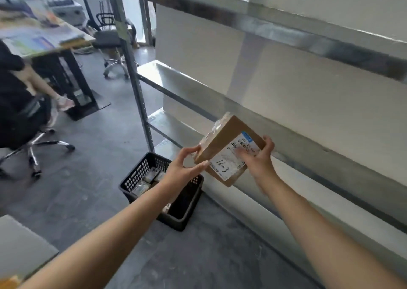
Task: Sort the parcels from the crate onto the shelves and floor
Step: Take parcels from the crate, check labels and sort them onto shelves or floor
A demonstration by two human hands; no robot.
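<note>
1. The parcel, a flat brown cardboard box, is held in the air by both hands. It is tilted, with its broad face toward the camera.
2. It hangs just in front of the front edge of the metal shelving, touching no shelf, and sits above and to the right of the crate.
3. A white shipping label with printed text and a handwritten mark covers the near half of that face. Clear tape wraps the far end.
4. The right hand grips the parcel's right side: its fingers lie curled over the label and its thumb hooks round the right edge.
5. The left hand pinches the parcel's near left corner between forefinger and thumb, the other fingers curved loosely behind.
6. The black slotted crate stands on the dark grey floor, at the foot of the shelving's upright post.
7. Inside it lie several more small parcels in pale wrapping. The left forearm crosses above its right half and hides part of the inside.
8. The shelving shows 3 bare metal shelf ends stepped one below another beside the post, and a long rail higher up.
9. At the left edge, a seated person in dark clothes sits on a wheeled office chair beside a desk strewn with papers.
10. A second wheeled chair stands beyond the desk, behind the post.
</note>
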